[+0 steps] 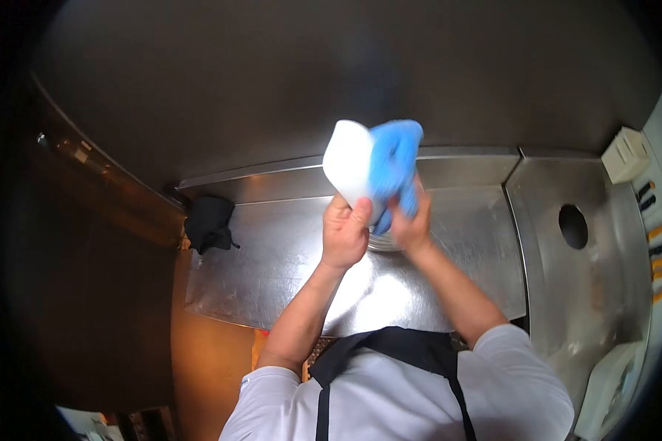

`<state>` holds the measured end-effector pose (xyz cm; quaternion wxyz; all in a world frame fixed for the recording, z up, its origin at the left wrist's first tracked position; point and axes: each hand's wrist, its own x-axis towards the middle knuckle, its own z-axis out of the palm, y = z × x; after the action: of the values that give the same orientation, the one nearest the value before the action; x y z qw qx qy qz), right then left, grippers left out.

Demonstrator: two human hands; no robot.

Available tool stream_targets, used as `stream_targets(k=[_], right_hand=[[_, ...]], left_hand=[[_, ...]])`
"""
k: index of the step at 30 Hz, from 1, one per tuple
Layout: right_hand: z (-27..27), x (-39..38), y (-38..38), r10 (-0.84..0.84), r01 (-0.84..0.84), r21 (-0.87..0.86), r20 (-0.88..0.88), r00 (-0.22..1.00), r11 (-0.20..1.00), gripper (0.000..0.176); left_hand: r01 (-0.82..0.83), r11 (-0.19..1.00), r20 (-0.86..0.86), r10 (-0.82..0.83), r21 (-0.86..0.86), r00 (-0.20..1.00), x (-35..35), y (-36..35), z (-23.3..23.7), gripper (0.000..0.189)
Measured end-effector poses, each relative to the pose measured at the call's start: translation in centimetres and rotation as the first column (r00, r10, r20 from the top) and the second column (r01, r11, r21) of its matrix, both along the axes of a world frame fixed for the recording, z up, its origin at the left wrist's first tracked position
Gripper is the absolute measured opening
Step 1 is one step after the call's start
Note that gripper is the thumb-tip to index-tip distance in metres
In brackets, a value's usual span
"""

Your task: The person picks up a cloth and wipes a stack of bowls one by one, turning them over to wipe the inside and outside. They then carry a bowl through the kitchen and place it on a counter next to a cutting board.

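Note:
My left hand (346,231) grips the lower end of a smooth white dish (348,158), thumb across its near side, and holds it tilted up above the counter. In my right hand (412,220) is a bunched blue cloth (394,162), blurred by motion, which lies against the right side of the dish. The cloth hides part of the dish, and its exact shape is hard to make out. Below both hands, a round, shiny rim (382,242) shows on the steel counter (265,268); most of that object is hidden.
A black cloth item (210,223) lies at the counter's left end. To the right, a second steel surface (559,272) has a dark round hole (573,226). Beyond it are a beige box (626,156) and yellow-and-black handled items (660,264). A dark wall (272,81) rises behind the counter.

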<state>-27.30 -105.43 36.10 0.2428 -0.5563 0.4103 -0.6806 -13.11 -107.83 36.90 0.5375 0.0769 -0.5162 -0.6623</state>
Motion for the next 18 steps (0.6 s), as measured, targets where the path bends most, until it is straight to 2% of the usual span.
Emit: stream_targets(k=[1, 2, 3, 4, 5, 6, 7, 9, 10, 11, 13, 14, 15, 16, 17, 18], right_hand=[[-0.5, 2.3, 1.0, -0.080, 0.047, -0.197, -0.161, 0.984, 0.979, 0.053], [0.5, 3.7, 1.5, -0.103, 0.035, -0.241, -0.278, 0.955, 0.970, 0.054], [1.9, 4.4, 1.9, -0.140, 0.025, -0.288, -0.386, 0.912, 0.957, 0.055], [2.8, 4.2, 1.1, -0.107, -0.020, -0.295, -0.409, 0.906, 0.955, 0.056], [4.3, 3.8, 0.2, -0.192, 0.024, -0.350, -0.453, 0.871, 0.936, 0.054], [5.2, 3.3, -1.1, -0.042, -0.040, -0.258, -0.306, 0.951, 0.965, 0.052], [5.7, 3.0, -1.9, 0.098, -0.123, -0.181, -0.137, 0.986, 0.976, 0.050], [2.1, 3.8, -2.4, 0.112, -0.114, 0.016, 0.079, 0.991, 0.993, 0.048], [0.7, 4.4, -2.1, 0.108, -0.128, 0.108, 0.178, 0.978, 0.986, 0.047], [1.1, 5.9, -0.6, 0.004, -0.012, -0.150, -0.048, 0.999, 0.989, 0.054], [1.0, 7.7, 1.4, -0.048, -0.079, -0.262, -0.443, 0.895, 0.962, 0.063], [1.6, 7.7, 1.0, -0.102, -0.063, -0.295, -0.510, 0.854, 0.953, 0.061], [2.6, 7.5, 0.4, -0.160, -0.043, -0.328, -0.566, 0.809, 0.944, 0.061], [3.9, 6.9, -0.2, -0.182, -0.006, -0.304, -0.585, 0.791, 0.953, 0.065], [5.5, 5.9, -1.2, -0.170, 0.013, -0.277, -0.550, 0.818, 0.961, 0.052], [6.0, 5.1, -2.5, 0.091, -0.101, -0.026, -0.265, 0.960, 0.995, 0.041]], left_hand=[[-0.060, 0.997, -0.048, 0.062, 0.044, 0.997, 0.7, -0.5, -0.6, 0.038], [-0.201, 0.978, 0.201, 0.209, -0.057, 0.957, 2.4, -1.0, -1.2, 0.032], [-0.175, 0.984, 0.209, 0.179, -0.037, 0.961, 3.3, -0.9, -2.0, 0.032], [-0.141, 0.990, 0.224, 0.140, -0.015, 0.964, 4.2, -0.4, -2.7, 0.031], [-0.104, 0.994, 0.242, 0.098, 0.014, 0.965, 4.8, 0.0, -3.3, 0.031], [-0.046, 0.999, 0.238, 0.046, -0.007, 0.970, 4.8, 0.9, -0.9, 0.029], [-0.062, 0.998, 0.169, 0.064, -0.014, 0.984, 4.8, 1.6, -0.5, 0.031], [-0.099, 0.995, 0.024, 0.100, -0.032, 0.995, 4.9, 2.7, -0.3, 0.037], [-0.092, 0.995, -0.123, 0.095, 0.033, 0.988, 5.2, 2.0, -0.7, 0.036], [-0.096, 0.992, -0.101, 0.105, 0.087, 0.989, 5.7, 1.1, -0.9, 0.035], [-0.103, 0.972, -0.048, 0.116, 0.209, 0.992, 7.4, -0.4, -1.8, 0.034], [-0.329, 0.944, 0.378, 0.304, 0.001, 0.874, 8.4, -0.5, -3.5, 0.035], [-0.252, 0.968, 0.314, 0.236, 0.012, 0.920, 8.3, 0.0, -3.4, 0.033], [-0.171, 0.985, 0.250, 0.159, 0.027, 0.955, 7.8, 1.0, -2.8, 0.032], [-0.089, 0.995, 0.182, 0.080, 0.042, 0.980, 7.3, 2.2, -2.1, 0.031], [-0.107, 0.990, 0.164, 0.091, 0.093, 0.982, 6.7, 3.5, -0.5, 0.025]])
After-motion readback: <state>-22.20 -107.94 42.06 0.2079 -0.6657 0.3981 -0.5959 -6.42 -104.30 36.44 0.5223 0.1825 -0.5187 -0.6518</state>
